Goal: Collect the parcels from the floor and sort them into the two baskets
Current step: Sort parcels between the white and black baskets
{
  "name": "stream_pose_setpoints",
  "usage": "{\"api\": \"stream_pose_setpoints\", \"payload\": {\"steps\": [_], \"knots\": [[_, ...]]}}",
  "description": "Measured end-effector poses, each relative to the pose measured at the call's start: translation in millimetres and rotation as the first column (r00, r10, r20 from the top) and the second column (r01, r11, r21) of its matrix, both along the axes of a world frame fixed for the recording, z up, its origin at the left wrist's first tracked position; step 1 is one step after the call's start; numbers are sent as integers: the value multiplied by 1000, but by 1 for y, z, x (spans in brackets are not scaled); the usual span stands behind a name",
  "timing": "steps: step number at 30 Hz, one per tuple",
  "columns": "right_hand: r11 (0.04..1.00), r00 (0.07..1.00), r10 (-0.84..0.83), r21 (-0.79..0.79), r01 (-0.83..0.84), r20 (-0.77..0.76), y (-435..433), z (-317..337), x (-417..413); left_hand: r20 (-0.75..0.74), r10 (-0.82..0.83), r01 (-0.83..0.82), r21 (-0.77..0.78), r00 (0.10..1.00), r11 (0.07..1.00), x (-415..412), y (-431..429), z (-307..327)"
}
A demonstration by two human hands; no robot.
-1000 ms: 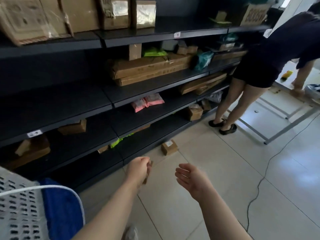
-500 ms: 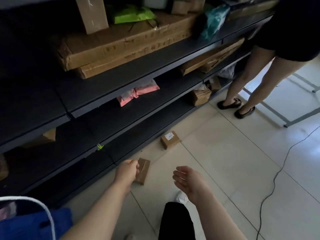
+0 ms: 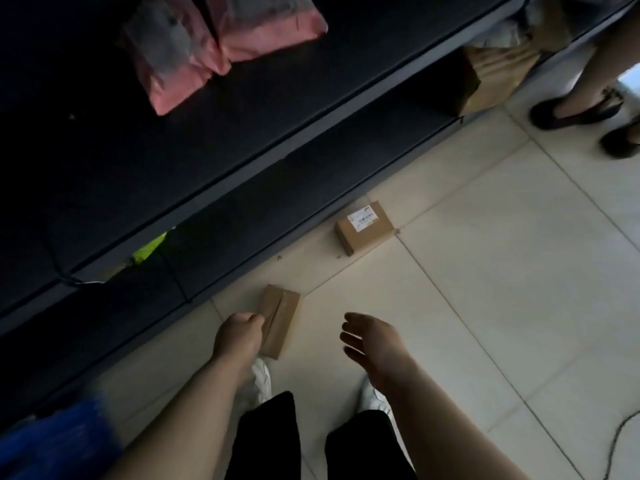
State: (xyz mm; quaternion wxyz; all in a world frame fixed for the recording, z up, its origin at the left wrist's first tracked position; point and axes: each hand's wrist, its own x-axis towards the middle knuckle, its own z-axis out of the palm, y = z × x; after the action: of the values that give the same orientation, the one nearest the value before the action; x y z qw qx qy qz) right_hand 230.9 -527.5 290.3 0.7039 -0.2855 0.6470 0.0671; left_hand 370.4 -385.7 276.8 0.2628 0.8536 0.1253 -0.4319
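**Head view: illumination and image quality.** The scene is dim and soft throughout. Light enters from the right: a blown-out patch (image 3: 632, 76) lies at the floor's far right edge, and the pale floor tiles (image 3: 485, 271) are brightest toward that side. The dark shelving (image 3: 173, 168) along the floor's left edge falls almost to black, its depths unreadable. The pink bags (image 3: 214, 46) on it are smeared by motion blur. A blue mass (image 3: 52, 441) at the floor's near left corner is too smeared to identify. The labelled box (image 3: 363, 226) has a shaded near face and illegible print. The left hand (image 3: 239, 336), gripping the flat parcel (image 3: 278, 320), and the loose-fingered right hand (image 3: 370, 341) are soft-edged. The shelf lines slant and bow with wide-angle distortion.
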Motion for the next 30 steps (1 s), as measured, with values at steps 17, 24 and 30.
{"api": "stream_pose_setpoints", "payload": {"steps": [17, 24, 30], "knots": [[951, 952, 303, 87, -298, -52, 49, -277, 74, -125, -7, 16, 73, 992, 997, 26, 36, -268], [999, 1000, 5, 32, -4, -18, 21, -271, 62, -170, -26, 12, -85, 985, 996, 26, -4, -264], [998, 998, -69, -1, 69, -10, -34, -266, 38, -265, -83, 38, -169, 961, 985, 22, -68, -267]]}}
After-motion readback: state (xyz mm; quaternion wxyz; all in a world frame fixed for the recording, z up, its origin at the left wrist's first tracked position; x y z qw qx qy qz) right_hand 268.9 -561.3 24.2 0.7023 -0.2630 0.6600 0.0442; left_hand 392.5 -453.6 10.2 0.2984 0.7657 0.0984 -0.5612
